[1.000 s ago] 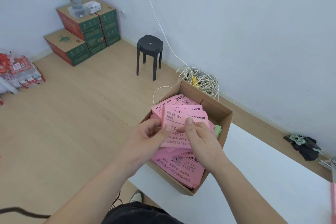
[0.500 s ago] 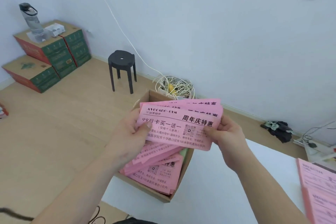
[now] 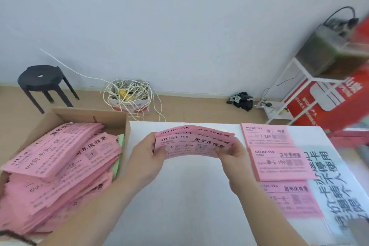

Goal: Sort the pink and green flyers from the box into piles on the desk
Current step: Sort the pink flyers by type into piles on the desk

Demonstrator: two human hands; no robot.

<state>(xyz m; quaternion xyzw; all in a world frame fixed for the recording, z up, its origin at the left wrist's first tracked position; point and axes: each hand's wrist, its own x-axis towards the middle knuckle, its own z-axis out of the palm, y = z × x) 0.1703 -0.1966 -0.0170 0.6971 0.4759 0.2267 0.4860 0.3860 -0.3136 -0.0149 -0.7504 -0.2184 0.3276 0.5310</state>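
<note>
A small bundle of pink flyers (image 3: 193, 143) hangs over the white desk (image 3: 187, 195), bowed upward. My left hand (image 3: 145, 163) grips its left end and my right hand (image 3: 234, 156) pinches its right end. The cardboard box (image 3: 87, 116) sits at the desk's left end, heaped with loose pink flyers (image 3: 60, 168). A green flyer (image 3: 120, 142) shows as a sliver along the box's right wall. On the desk's right side lie three pink piles: a far pile (image 3: 266, 135), a middle pile (image 3: 281, 163) and a near pile (image 3: 291, 199).
A white sheet with large black characters (image 3: 337, 185) lies at the desk's right edge. Beyond the desk on the floor are a black stool (image 3: 43, 80), a carton of tangled white cable (image 3: 129, 94), dark cloth (image 3: 240, 100), and a white rack with a red box (image 3: 323, 98).
Both hands have carried the pink bundle from above the box rightward over the desk. My view has swung right, so the three pink piles now show.
</note>
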